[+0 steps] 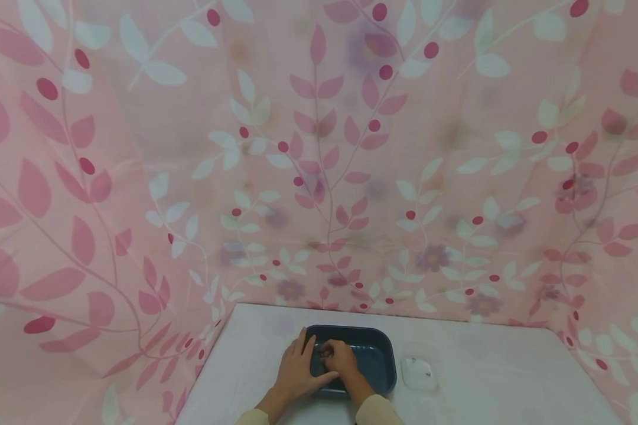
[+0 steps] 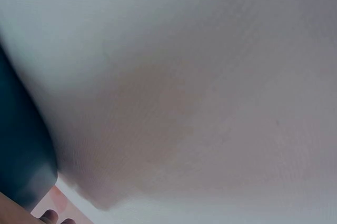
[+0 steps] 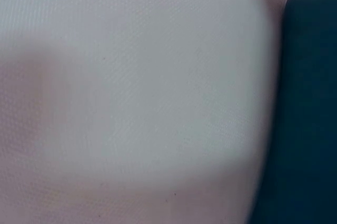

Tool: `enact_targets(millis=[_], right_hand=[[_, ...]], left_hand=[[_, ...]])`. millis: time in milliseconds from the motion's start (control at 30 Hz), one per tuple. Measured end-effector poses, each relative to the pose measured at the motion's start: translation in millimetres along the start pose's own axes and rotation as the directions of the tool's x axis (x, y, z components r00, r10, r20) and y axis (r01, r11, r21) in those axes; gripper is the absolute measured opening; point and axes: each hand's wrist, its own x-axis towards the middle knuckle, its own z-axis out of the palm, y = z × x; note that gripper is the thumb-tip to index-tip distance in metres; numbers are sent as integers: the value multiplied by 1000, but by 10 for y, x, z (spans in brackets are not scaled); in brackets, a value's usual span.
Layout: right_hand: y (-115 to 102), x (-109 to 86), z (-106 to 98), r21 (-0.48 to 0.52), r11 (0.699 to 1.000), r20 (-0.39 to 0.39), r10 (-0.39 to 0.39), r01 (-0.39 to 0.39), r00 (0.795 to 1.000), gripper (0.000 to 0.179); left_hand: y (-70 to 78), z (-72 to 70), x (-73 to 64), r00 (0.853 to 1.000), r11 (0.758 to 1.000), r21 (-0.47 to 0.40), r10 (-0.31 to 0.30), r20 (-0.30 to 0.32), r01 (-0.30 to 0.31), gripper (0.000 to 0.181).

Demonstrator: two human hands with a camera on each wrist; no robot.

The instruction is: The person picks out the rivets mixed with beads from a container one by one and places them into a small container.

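Observation:
A dark blue rectangular tray with rounded corners sits on the white table in the head view. My left hand lies along its left side, fingers straight and spread over the rim, thumb stretched across the front. Inside the left part of the tray is my right hand, its fingers curled downward. They pinch a small dark piece, mostly hidden by the fingers; I cannot tell its kind. Each wrist view catches only the outside of the tray, and a few fingertips show low in the left one.
A small white square object with dark marks, in what looks like a clear container, lies right of the tray. White cloth covers the table. Pink leaf-patterned curtains enclose the back and both sides.

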Motion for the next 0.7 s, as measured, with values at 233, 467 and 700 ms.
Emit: enact_targets(millis=[233, 467, 700], right_hand=[[35, 6, 0, 58, 997, -33, 48, -46, 998, 16], [74, 28, -7, 48, 997, 3, 67, -67, 998, 10], [73, 25, -21, -6, 1000, 28, -12, 12, 1000, 8]], left_hand=[[-12, 33, 7, 1000, 1000, -14, -16, 4, 16, 113], [-29, 54, 8, 1000, 999, -36, -16, 2, 16, 112], [-31, 47, 3, 1000, 999, -49, -4, -9, 4, 110]])
